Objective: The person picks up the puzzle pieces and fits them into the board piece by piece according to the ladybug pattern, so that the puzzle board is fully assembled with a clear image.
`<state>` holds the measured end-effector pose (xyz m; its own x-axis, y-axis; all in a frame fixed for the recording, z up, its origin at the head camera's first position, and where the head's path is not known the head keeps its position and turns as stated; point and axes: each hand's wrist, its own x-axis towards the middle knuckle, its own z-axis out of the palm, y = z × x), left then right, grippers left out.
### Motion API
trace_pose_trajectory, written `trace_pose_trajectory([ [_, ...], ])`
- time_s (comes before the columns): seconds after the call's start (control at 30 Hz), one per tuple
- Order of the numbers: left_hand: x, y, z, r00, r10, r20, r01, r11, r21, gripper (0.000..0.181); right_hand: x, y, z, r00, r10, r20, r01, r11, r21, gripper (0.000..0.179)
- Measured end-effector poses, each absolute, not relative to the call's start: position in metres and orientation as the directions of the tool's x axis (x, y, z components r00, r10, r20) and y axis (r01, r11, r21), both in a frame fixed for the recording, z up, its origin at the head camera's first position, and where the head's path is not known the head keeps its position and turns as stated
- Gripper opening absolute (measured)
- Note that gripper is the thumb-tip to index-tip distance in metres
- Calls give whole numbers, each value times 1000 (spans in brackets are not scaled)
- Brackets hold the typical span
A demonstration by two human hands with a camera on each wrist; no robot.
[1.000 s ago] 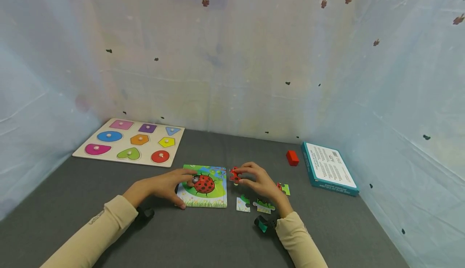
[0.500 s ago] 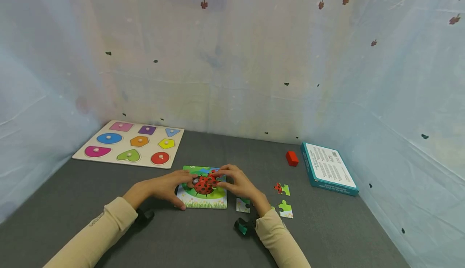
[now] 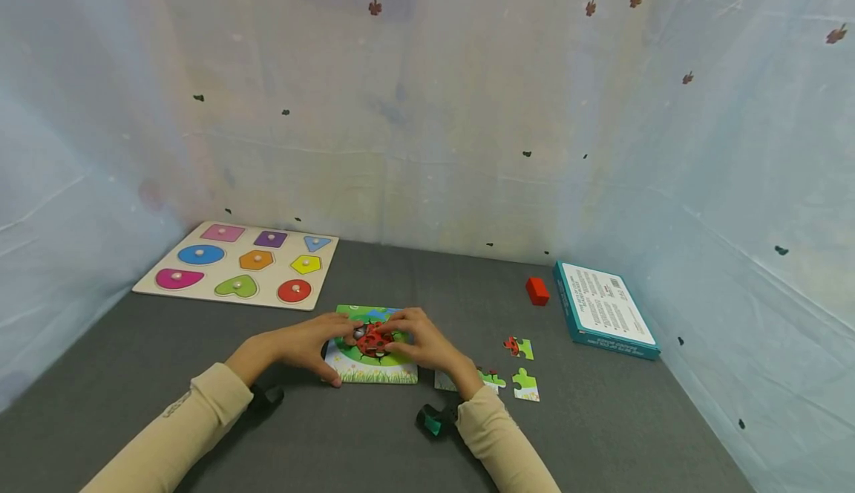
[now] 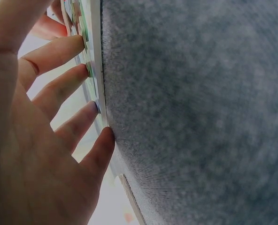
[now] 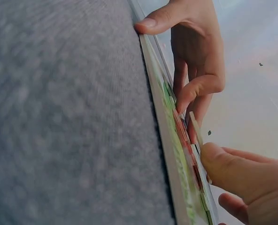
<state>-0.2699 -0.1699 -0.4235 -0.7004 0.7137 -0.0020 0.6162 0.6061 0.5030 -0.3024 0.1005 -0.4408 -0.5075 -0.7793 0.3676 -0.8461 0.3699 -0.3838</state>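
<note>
A square ladybug puzzle board point(image 3: 361, 373) lies on the dark cloth. My left hand point(image 3: 294, 344) rests at its left side, fingers spread over the top and thumb at the near left corner. My right hand point(image 3: 427, 343) is over the right half of the board and pinches a jigsaw piece point(image 5: 196, 127), seen edge-on and tilted above the ladybug picture in the right wrist view. In the left wrist view the left fingertips point(image 4: 86, 70) touch the board along its edge. The right fingers partly cover the ladybug in the head view.
Several loose jigsaw pieces point(image 3: 525, 385) lie right of the board, some partly behind the right wrist. A shape puzzle board point(image 3: 220, 264) with knobbed pieces lies at the back left. A red block point(image 3: 537, 291) and a teal box point(image 3: 611, 313) stand at the right.
My right hand has carried the jigsaw piece leftward from beside the board to over the ladybug, then slightly further left. The left hand has stayed on the board.
</note>
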Motion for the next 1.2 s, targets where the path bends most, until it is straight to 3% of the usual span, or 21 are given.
trace_pose_trajectory([
  [0.5, -266, -170, -420, -712, 702, -9, 608, 622, 493, 93, -299, 97, -444, -551, -774, 313, -818, 426, -387, 34],
  [0.73, -268, -168, -421, -708, 706, 2, 617, 617, 488, 83, -297, 97, -443, -538, -773, 336, -830, 417, -371, 34],
  [1.0, -269, -166, -423, -682, 731, 6, 673, 624, 398, 82, -298, 94, -444, -513, -774, 371, -852, 406, -331, 35],
  [1.2, -269, -165, -422, -675, 737, 22, 689, 620, 375, 79, -297, 93, -444, -544, -767, 341, -829, 429, -358, 35],
])
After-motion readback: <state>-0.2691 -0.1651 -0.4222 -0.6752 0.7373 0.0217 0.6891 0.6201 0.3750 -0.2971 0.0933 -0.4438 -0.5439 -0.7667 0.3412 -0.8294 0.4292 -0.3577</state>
